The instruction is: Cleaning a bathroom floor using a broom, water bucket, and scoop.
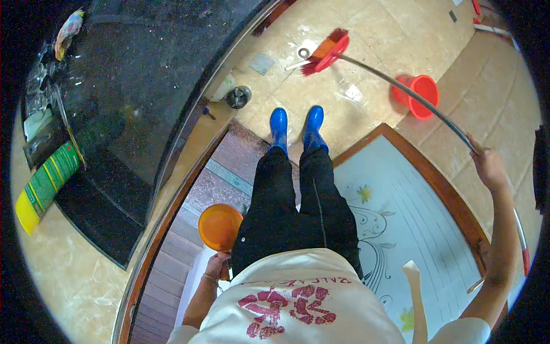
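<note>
My right hand (491,168) is closed around the long metal handle of a broom (389,83) at the right. The broom's red head (332,56), with red and orange bristles, is down at the tiled floor beside a round floor drain (303,53). Low by my left thigh, my left hand (216,265) grips an orange plastic dipper (220,226). The dipper's round bowl points forward; its handle is partly hidden by my fingers.
A red bucket (423,96) stands on the floor just beyond the broom handle. Right of my legs is a wood-framed frosted glass door (412,189) with flower patterns. A dark counter (154,63) fills the left, holding a green and yellow package (48,186). A dark round container (238,97) sits below its edge.
</note>
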Action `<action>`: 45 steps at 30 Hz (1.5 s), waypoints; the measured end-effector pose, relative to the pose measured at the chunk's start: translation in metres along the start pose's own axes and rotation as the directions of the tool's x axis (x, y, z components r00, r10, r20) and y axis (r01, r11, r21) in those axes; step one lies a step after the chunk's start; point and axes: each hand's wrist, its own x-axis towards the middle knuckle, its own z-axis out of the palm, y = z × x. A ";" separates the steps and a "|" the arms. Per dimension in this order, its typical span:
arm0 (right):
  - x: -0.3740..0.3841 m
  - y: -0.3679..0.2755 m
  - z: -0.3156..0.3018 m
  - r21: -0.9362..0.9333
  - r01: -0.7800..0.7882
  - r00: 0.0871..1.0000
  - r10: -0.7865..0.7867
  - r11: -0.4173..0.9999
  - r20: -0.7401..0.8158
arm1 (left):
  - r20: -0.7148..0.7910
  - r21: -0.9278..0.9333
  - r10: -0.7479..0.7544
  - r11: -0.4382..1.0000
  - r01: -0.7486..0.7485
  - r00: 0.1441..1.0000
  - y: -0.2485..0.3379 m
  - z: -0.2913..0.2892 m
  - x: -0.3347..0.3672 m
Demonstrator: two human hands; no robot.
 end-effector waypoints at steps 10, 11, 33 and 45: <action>0.061 -0.055 0.026 -0.143 0.248 0.939 -0.273 0.958 -0.207 | -0.045 0.018 -0.001 1.000 0.002 0.999 0.030 0.005 -0.011; 0.069 -0.071 0.018 -0.130 0.251 0.939 -0.274 0.959 -0.208 | -0.051 0.053 0.001 0.999 0.002 0.999 0.032 0.004 -0.012; 0.063 0.027 0.023 0.187 0.394 0.882 -0.313 0.900 -0.353 | -0.055 0.144 0.081 0.987 -0.072 0.995 0.025 0.026 -0.021; 0.152 -0.099 0.054 0.076 0.300 0.943 -0.283 0.951 -0.174 | -0.106 0.413 0.088 0.910 -0.037 0.991 0.047 0.062 -0.052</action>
